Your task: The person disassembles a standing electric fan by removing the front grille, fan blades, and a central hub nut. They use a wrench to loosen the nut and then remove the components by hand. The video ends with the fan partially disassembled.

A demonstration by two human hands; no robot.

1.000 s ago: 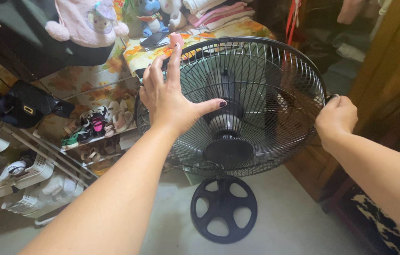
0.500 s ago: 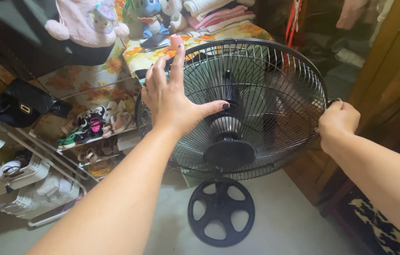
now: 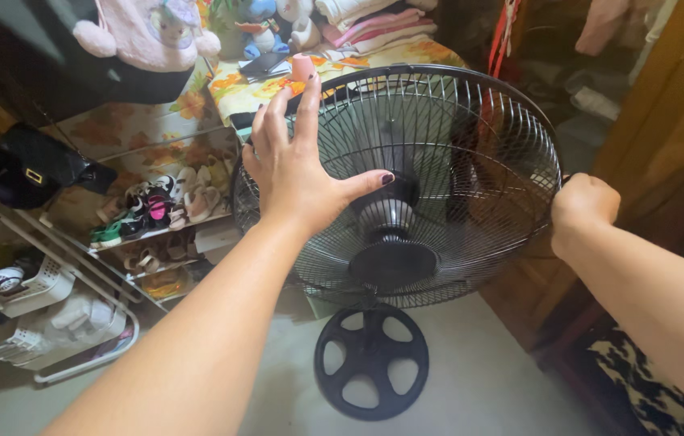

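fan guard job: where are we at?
Done: the fan stands upright on its round base. In hand: left hand lies flat and open on the black wire guard; right hand is closed on the guard's right rim. Left: the guard is still on the fan, around the hub. Whether any clip is undone cannot be told.

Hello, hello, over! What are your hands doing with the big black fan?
Left hand flat, open on fan grille. Right hand closed on grille rim. Fan upright on round base. Nothing between hands and grille.

One head-worn view looks steeply down, close over the fan guard (image 3: 439, 178).
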